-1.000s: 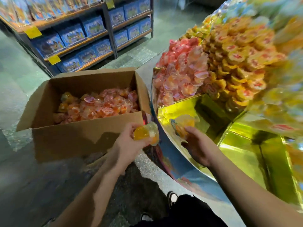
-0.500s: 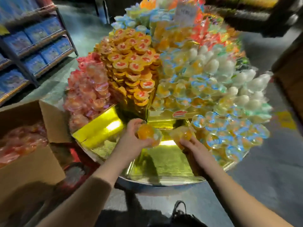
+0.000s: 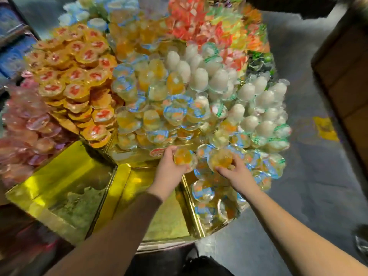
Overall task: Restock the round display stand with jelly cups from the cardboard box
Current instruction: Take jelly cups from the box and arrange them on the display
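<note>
Fingers [image 3: 180, 154] of left hand [image 3: 169, 172] grip orange jelly cup [image 3: 184, 157]; right hand [image 3: 237, 174] grips another cup [image 3: 220, 159]; gold compartment [image 3: 165, 216] open below.

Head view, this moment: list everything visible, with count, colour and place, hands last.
Display stand: one, gold foil, compartments partly bare near the person.
Orange-lidded cups: many, orange and red, upper left.
Pink cups: many, far left.
Clear blue-rimmed cups: many, centre.
White cups: many, right.
Red and green packets: many, top.
Held jelly cups: two, orange, one per hand.
Left hand: grips a cup.
Right hand: grips a cup.
</note>
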`<state>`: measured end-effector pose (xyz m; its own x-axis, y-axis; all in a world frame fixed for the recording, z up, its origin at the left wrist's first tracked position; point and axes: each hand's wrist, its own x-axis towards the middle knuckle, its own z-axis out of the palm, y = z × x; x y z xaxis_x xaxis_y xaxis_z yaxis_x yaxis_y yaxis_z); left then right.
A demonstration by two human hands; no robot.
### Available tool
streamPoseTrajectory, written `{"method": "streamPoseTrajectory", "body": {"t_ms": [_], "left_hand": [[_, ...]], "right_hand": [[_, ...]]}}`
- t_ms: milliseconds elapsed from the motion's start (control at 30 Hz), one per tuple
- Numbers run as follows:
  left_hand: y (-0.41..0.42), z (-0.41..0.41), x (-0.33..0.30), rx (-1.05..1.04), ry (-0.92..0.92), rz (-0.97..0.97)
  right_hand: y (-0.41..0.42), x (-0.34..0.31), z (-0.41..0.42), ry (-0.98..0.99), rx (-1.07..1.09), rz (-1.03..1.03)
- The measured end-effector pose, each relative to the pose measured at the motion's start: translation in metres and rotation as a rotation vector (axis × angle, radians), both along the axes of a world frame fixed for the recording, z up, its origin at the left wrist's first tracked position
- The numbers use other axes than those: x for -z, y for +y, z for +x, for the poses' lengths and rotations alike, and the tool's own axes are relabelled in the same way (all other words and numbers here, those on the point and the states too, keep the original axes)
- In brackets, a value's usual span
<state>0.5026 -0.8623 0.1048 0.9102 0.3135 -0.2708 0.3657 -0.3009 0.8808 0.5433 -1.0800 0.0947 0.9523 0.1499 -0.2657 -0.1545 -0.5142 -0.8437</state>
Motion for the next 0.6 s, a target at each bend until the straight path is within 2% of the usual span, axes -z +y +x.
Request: {"method": "streamPoseTrajectory", "body": {"t_ms": [233,367,600], "left_hand": [[-0.011,0.033,0.02,0.023,0.018,0.175],[-0.012,0.042,0.026,0.036,0.019,0.23],[-0.011,0.041,0.041,0.078,0.072,0.207]], "right_hand": [[0.02,0.031,0.049,-0.093,-0.031,-0.21],[0.033,0.037,0.058,-0.135,-0.034,-0.236],[0.041,0.047,0.059,-0.123,-0.051,-0.335]]}}
